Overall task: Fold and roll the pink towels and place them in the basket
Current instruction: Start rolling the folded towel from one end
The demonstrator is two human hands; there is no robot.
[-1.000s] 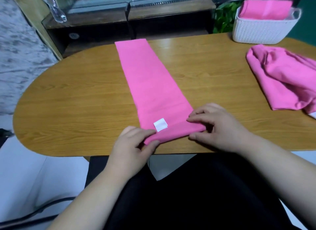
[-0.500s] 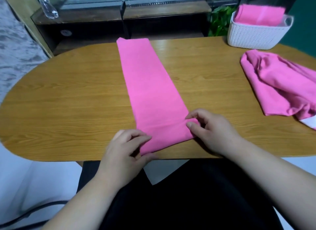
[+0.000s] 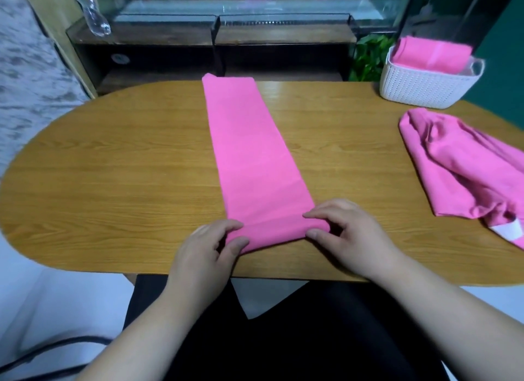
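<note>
Wooden oval tabletop (image 3: 113,182) fills the middle of the frame. Folded towel (image 3: 249,159), pink, lies on it as a long narrow strip from top centre down to the lower centre edge. Its near end is curled into a small roll, the rest is flat.

Towel heap (image 3: 467,176), also pink, crumpled and unfolded, sits at the right edge of the frame, well apart from the strip.

Left hand (image 3: 204,253), lower centre: fingers (image 3: 226,224) and thumb curled onto the left end of the roll, pinching it. Right hand (image 3: 348,236), just right of it: same grip on the right end, fingers on top, thumb at the near side.

White perforated basket (image 3: 425,88) at upper right, on the far tabletop edge. Towel in the basket (image 3: 431,56), pink, sticks up above the rim.

Green plant (image 3: 367,57) just left of the basket, behind the tabletop.

White label (image 3: 507,230) shows at the lower right corner of the heap.
</note>
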